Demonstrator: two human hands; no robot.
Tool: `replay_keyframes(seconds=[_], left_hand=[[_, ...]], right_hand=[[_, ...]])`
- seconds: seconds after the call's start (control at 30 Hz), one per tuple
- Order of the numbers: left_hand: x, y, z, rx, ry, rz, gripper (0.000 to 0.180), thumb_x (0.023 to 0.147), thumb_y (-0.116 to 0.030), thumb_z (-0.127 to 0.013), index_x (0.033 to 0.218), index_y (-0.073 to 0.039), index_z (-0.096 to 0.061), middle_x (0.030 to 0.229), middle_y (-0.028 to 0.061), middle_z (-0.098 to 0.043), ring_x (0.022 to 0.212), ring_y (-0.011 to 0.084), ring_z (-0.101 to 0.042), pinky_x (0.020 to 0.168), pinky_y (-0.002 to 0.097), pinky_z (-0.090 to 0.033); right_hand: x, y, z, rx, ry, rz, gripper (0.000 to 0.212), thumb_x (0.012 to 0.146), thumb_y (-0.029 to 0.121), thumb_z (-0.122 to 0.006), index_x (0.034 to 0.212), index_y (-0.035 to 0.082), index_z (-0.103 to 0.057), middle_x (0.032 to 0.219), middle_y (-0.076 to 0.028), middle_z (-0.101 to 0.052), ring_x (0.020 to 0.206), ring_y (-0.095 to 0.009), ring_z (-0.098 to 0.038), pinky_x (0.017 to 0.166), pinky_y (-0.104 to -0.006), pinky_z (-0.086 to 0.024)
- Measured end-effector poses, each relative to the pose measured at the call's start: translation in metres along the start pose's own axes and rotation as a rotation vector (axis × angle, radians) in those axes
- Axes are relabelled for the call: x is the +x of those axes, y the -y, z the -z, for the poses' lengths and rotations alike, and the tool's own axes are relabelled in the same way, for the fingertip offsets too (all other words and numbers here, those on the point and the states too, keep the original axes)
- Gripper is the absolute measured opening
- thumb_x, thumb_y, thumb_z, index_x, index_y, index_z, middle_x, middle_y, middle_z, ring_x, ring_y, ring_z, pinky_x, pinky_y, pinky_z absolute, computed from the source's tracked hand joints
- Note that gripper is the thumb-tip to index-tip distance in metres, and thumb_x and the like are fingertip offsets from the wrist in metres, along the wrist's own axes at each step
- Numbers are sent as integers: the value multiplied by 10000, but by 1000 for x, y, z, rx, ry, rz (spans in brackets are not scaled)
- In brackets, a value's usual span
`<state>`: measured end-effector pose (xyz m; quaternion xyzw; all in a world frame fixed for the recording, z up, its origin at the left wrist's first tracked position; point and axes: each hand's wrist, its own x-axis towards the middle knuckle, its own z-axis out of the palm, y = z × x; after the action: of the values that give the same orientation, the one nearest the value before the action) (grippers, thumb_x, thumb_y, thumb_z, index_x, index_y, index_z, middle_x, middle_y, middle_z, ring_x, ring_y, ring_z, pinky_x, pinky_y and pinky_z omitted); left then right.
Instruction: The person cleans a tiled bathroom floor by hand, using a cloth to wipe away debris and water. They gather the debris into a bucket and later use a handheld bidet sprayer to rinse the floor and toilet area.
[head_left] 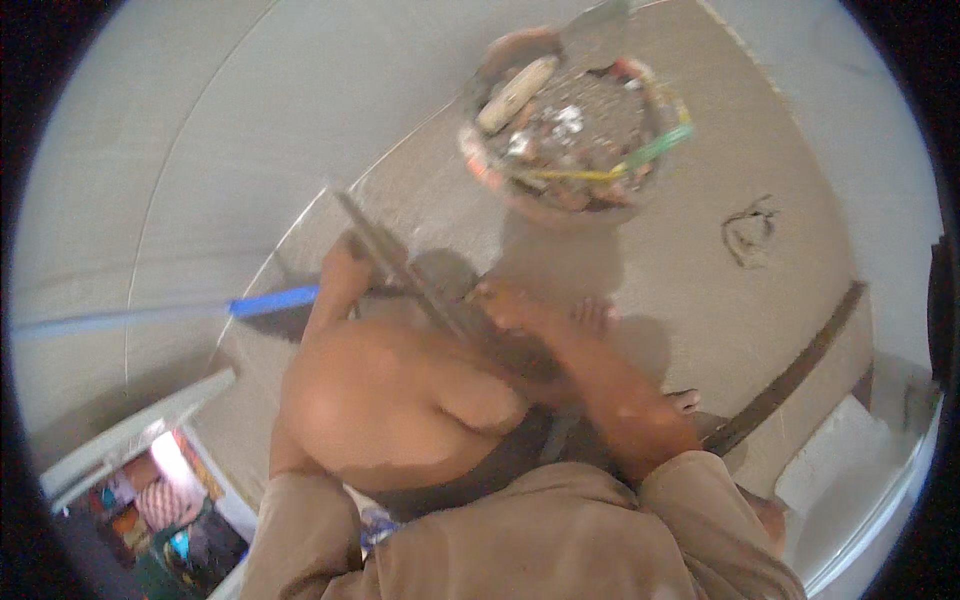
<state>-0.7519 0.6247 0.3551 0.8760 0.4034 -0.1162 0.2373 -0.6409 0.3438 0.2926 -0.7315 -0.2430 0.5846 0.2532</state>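
My left hand (346, 266) is low over the floor, beyond my bent left knee. Motion smears its fingers, so their grip cannot be made out. Close by it, a long, narrow, flat strip (400, 270) slants down toward my right forearm; its material is unclear. My right hand (505, 305) reaches forward near my toes, its fingers blurred too. Beyond both hands stands a round, worn tub (480, 165) filled with greyish debris. On top lie a pale, cob-shaped piece (518, 95), some white bits and a yellow-green band (655, 145).
A blue-edged object (272, 300) with a long pale handle lies left. A tangled cord (750, 235) rests on the floor at right, above a long dark strip (800, 370). An open white-framed compartment (190, 500) with cloths is lower left; a white panel (840, 460) stands lower right.
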Motion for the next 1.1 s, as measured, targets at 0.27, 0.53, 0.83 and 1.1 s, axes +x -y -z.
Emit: replay_keyframes(seconds=[0.27, 0.53, 0.83, 1.1], left_hand=[[-37, -56, 35, -283, 177, 106, 483, 812, -3, -624, 1288, 72, -599, 1209, 206, -715, 1136, 339, -673, 998, 418, -524], [-2, 8, -5, -450, 188, -160, 450, 899, -132, -651, 1329, -11, -591, 1213, 211, -654, 1110, 336, -665, 930, 457, -527], [-22, -58, 63, -420, 179, -142, 619, 1010, -289, -634, 1529, -11, -442, 1569, 257, -428, 1384, 384, -497, 1117, 492, -436], [-100, -193, 154, -556, 85, -511, 750, 1011, -206, -632, 1607, 45, -252, 1647, 286, -300, 1522, 383, -329, 1221, 445, -306]], right_hand=[[-157, -117, 8, -138, -568, 234, 448, 1052, 356, -547, 1344, 19, -585, 1298, -273, -636, 1200, -430, -616, 1056, -507, -458], [-269, -89, 59, -83, -1213, 220, 410, 1016, 215, -575, 1369, 9, -544, 1140, -234, -671, 1067, -424, -656, 960, -470, -510], [-175, -61, 113, -1018, -1799, 297, 459, 934, 193, -650, 1361, 41, -577, 1297, -272, -630, 1141, -428, -664, 913, -520, -564], [-148, 34, 143, -288, -1108, 182, 353, 932, 185, -637, 1241, 15, -642, 1251, -284, -619, 1183, -422, -644, 970, -499, -553]])
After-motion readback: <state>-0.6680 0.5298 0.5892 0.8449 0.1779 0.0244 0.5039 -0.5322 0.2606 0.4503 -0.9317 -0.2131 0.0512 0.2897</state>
